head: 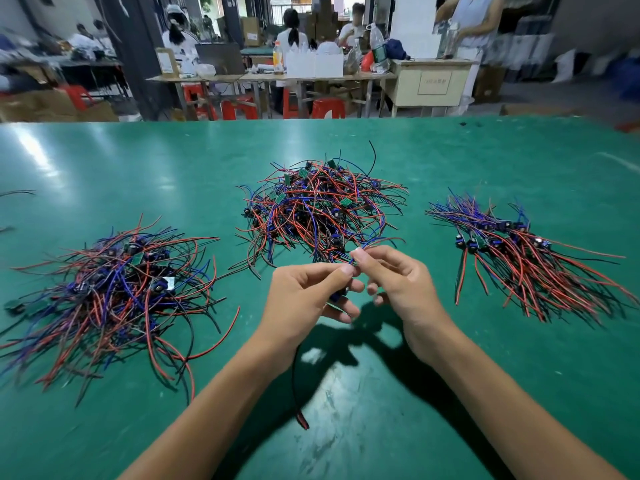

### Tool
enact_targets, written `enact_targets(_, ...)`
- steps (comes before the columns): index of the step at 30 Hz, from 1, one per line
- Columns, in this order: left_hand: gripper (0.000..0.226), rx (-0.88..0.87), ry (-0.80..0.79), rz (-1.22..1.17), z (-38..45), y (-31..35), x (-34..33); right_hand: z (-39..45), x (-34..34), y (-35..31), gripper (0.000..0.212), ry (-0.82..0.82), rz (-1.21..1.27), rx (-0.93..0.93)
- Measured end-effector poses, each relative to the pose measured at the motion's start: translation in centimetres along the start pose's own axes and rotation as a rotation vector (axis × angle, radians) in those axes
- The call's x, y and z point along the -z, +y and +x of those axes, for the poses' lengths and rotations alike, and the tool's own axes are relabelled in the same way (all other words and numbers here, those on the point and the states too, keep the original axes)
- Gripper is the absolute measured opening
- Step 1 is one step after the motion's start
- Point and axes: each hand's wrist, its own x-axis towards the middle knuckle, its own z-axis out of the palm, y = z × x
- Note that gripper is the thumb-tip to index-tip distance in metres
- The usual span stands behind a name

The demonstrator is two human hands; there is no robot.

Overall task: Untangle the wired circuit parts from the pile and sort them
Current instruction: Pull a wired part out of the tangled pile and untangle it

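A tangled pile point(320, 209) of red, blue and black wired circuit parts lies at the middle of the green table point(450, 393). My left hand point(304, 299) holds one wired part point(336, 296), whose black and red wires point(296, 386) hang down under the wrist. My right hand point(398, 278) pinches a blue wire point(352, 259) that runs up into the pile. A looser heap point(114, 289) of the same parts lies at the left. At the right, a bundle point(526, 251) lies with its wires roughly aligned.
The table's far edge point(311, 121) runs across the view, with other tables, red stools, cartons and seated people beyond it. A stray black wire point(17, 193) lies at the far left edge of the table.
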Motion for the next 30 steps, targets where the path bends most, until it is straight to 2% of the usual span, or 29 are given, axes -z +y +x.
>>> enact_targets(4, 0.016, -0.057, 0.04, 0.064, 0.0, -0.5, -0.1, -0.6, -1.3, 0.7, 0.022, -0.102, 0.02, 0.043)
enact_targets(6, 0.017, -0.101, 0.063, 0.158, 0.0, -0.8, -0.1, -0.8, -1.8, 0.9, 0.024, -0.093, 0.011, 0.068)
enact_targets(11, 0.017, -0.095, 0.04, 0.27, 0.1, -1.1, -0.3, -0.5, -2.6, 1.4, 0.028, 0.041, 0.099, -0.028)
enact_targets(14, 0.015, -0.027, -0.021, 0.24, 0.0, -1.1, -0.4, 0.4, -2.1, 1.4, 0.028, 0.15, 0.115, -0.071)
enact_targets(19, 0.016, 0.038, -0.114, 0.182, -0.3, -0.6, -0.5, 1.3, -1.0, 1.6, 0.027, 0.242, 0.109, -0.05)
enact_targets(26, 0.018, 0.135, -0.214, 0.126, -0.6, -0.3, -0.7, 2.2, 0.8, 2.6, 0.023, 0.412, -0.22, 0.214)
enact_targets(30, 0.017, 0.176, -0.238, 0.092, -0.7, -0.4, -0.4, 1.9, 1.1, 2.3, 0.022, 0.459, -0.513, 0.411)
